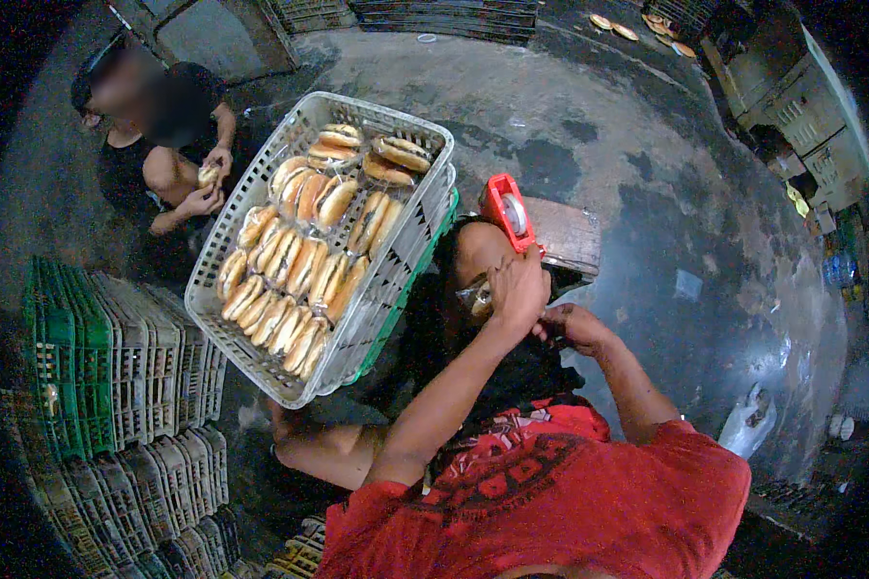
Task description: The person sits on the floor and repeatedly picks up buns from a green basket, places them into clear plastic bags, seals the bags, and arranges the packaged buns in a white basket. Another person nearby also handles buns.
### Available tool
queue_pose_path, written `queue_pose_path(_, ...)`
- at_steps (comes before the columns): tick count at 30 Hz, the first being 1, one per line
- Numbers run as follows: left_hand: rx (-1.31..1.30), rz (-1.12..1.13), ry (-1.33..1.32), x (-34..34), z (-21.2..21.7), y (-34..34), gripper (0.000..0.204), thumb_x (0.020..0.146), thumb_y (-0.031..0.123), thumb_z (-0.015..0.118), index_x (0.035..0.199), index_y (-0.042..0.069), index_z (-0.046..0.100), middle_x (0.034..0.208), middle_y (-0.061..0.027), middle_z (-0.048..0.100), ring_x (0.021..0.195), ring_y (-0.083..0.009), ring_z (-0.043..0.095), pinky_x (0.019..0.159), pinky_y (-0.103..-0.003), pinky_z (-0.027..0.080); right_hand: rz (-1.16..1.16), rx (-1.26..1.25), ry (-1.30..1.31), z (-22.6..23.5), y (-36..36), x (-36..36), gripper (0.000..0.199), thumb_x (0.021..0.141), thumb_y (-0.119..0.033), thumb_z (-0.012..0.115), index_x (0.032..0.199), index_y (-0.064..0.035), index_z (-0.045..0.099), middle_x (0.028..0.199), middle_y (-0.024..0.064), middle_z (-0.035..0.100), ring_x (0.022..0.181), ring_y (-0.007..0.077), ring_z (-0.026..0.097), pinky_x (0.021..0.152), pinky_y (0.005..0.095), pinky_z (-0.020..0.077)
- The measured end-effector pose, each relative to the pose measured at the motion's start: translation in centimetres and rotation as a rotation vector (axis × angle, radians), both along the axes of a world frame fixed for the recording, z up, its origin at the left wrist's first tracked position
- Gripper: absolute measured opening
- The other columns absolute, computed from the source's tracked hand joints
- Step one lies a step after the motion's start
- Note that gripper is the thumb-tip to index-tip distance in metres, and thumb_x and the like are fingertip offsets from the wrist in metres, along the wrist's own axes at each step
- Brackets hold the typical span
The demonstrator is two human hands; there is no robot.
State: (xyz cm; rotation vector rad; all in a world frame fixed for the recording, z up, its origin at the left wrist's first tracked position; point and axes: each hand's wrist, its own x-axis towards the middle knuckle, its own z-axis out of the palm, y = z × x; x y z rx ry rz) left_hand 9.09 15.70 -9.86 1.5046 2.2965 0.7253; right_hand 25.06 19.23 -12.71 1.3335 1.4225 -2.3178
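My left hand [521, 291] is closed around a small bagged bun [479, 297], which mostly hides behind the fingers above my knee. It is just below a red tape dispenser [499, 205] with a pale roll of tape, set on a wooden block [565, 232]. Close beside it, my right hand [576, 330] has its fingers curled together; whatever they grip is too small or hidden to make out. To the left of my hands, a grey plastic crate [437, 145] holds several rows of bagged filled buns [304, 265].
Beneath the grey crate, a green crate [388, 338] shows its edge. Stacked crates [145, 357] stand at the left. A co-worker [179, 145] sits at the upper left, holding a bun. Metal cabinets [806, 125] line the right, and a plastic bag [748, 425] lies on the floor.
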Motion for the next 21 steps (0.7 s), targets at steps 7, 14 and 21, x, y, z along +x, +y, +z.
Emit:
queue_pose_path(7,-0.017,-0.122,0.401,4.0,-3.7,1.4,0.018,0.083,0.016,0.059,0.095,0.007,0.069,0.085,-0.0068,0.07,0.086,-0.023,0.066,0.073,-0.043,0.047,-0.252,0.156,0.192,-10.0,8.1,-1.5,0.032,0.091,-0.041,0.059,0.106,-0.0147,0.07,0.095,0.0047,0.071,0.079,0.0186,0.062,0.064,0.0374,0.0486)
queue_pose_path(14,-0.052,-0.109,0.333,4.1,-4.1,2.7,0.017,0.081,0.014,0.06,0.093,0.007,0.069,0.087,-0.0073,0.071,0.082,-0.0231,0.067,0.071,-0.042,0.047,0.015,0.89,0.242,-16.4,10.8,-2.4,0.025,0.087,-0.028,0.062,0.092,-0.0055,0.072,0.086,0.0113,0.072,0.075,0.023,0.066,0.071,0.0393,0.0526)
queue_pose_path(21,-0.057,-0.103,0.326,3.6,-3.4,2.3,0.016,0.078,0.014,0.063,0.091,0.006,0.068,0.084,-0.0097,0.071,0.085,-0.026,0.068,0.07,-0.047,0.048,0.144,0.923,-0.276,-14.9,9.5,-3.0,0.025,0.087,-0.026,0.06,0.091,-0.0031,0.071,0.095,0.0204,0.071,0.084,0.0358,0.069,0.075,0.0448,0.0523)
